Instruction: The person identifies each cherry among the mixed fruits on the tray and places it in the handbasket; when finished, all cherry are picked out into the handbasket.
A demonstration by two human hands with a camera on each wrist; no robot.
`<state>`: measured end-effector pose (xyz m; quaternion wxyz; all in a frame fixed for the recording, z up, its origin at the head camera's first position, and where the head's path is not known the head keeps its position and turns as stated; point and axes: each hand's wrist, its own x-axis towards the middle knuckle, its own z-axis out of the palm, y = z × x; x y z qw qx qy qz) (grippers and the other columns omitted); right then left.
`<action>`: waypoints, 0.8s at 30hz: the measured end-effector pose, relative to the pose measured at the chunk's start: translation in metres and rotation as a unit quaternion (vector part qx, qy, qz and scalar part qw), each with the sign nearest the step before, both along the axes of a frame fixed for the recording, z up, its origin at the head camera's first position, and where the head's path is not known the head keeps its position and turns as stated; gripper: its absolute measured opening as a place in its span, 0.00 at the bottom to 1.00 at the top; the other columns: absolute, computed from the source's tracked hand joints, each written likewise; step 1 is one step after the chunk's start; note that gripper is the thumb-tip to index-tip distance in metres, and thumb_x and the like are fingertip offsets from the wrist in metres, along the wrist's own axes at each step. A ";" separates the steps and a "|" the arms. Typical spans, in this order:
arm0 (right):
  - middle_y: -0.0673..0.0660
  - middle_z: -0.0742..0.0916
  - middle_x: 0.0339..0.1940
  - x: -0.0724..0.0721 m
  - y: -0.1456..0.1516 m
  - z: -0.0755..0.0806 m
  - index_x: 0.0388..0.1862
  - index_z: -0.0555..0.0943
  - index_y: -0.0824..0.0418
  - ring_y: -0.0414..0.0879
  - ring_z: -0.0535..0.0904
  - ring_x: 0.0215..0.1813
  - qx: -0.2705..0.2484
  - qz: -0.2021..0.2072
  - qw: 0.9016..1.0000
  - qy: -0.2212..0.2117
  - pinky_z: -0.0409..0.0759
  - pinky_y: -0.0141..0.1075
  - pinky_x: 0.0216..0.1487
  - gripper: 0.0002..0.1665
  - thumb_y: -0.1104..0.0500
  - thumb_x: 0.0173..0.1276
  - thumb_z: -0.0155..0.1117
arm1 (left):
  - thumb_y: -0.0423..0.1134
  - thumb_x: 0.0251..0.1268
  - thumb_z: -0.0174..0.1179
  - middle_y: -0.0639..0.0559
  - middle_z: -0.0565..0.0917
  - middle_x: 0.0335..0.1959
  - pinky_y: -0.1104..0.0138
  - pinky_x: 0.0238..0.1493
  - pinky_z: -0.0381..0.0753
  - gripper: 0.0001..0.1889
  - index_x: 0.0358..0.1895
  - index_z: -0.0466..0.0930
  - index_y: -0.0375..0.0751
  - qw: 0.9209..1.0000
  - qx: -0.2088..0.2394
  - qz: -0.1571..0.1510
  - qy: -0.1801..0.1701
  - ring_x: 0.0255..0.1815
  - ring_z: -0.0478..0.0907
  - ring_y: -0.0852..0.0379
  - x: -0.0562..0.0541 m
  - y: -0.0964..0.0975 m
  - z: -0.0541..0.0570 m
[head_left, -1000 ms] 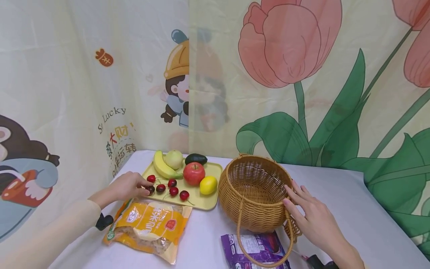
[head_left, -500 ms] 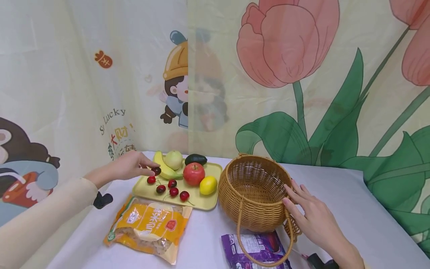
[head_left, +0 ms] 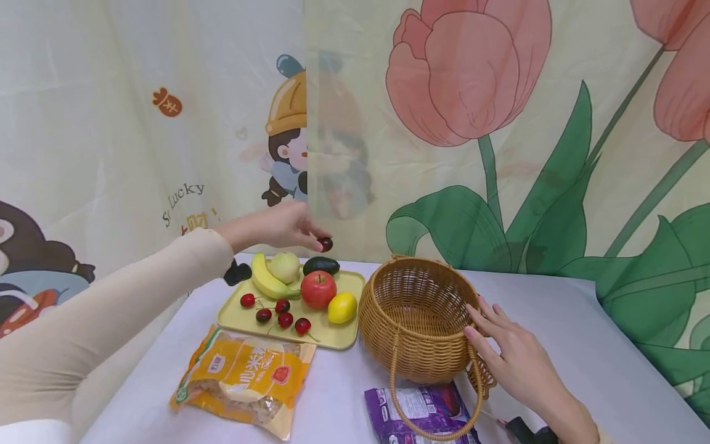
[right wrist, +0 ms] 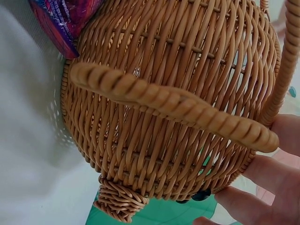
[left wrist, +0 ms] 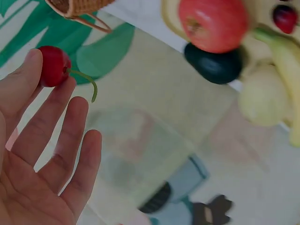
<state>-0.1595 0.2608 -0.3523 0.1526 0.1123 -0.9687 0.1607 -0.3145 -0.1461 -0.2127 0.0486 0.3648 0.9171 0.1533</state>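
Note:
My left hand pinches a dark red cherry between thumb and forefinger, above the far edge of the yellow tray. In the left wrist view the cherry's green stem hangs free and the other fingers are extended. Several more cherries lie on the tray. They share it with a banana, a pale round fruit, a dark green avocado-like fruit, a red apple and a lemon. My right hand rests with extended fingers on the right rim of the wicker basket.
An orange snack bag lies in front of the tray. Purple packets lie before the basket, partly under its lowered handle. Printed curtains hang behind the white table.
My left hand has picked up a cherry from the tray's left side, lifting it and carrying it right past the banana. My right hand stays at the basket rim.

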 end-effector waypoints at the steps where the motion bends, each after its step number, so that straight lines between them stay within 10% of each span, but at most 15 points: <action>1: 0.64 0.70 0.79 0.000 0.000 0.000 0.75 0.73 0.57 0.73 0.66 0.76 0.001 0.000 1.000 0.000 0.66 0.76 0.63 0.33 0.41 0.80 0.53 | 0.40 0.65 0.70 0.46 0.91 0.50 0.70 0.29 0.70 0.17 0.57 0.87 0.43 1.000 -0.003 -0.011 -0.002 0.27 0.77 0.62 -0.003 0.011 0.002; 13: 0.64 0.70 0.79 -0.002 -0.003 0.000 0.75 0.72 0.56 0.73 0.66 0.76 -0.001 -0.005 1.000 -0.010 0.67 0.76 0.63 0.33 0.39 0.80 0.52 | 0.40 0.68 0.69 0.50 0.91 0.50 0.72 0.45 0.83 0.16 0.57 0.88 0.44 0.990 -0.069 -0.123 -0.031 0.46 0.87 0.60 -0.020 0.139 0.006; 24: 0.64 0.70 0.79 -0.001 0.000 0.000 0.76 0.72 0.56 0.73 0.65 0.76 -0.010 -0.005 1.000 -0.019 0.67 0.76 0.63 0.34 0.38 0.80 0.51 | 0.45 0.66 0.70 0.57 0.91 0.49 0.71 0.48 0.84 0.14 0.54 0.90 0.52 0.987 -0.114 -0.101 -0.043 0.52 0.85 0.62 -0.022 0.206 -0.025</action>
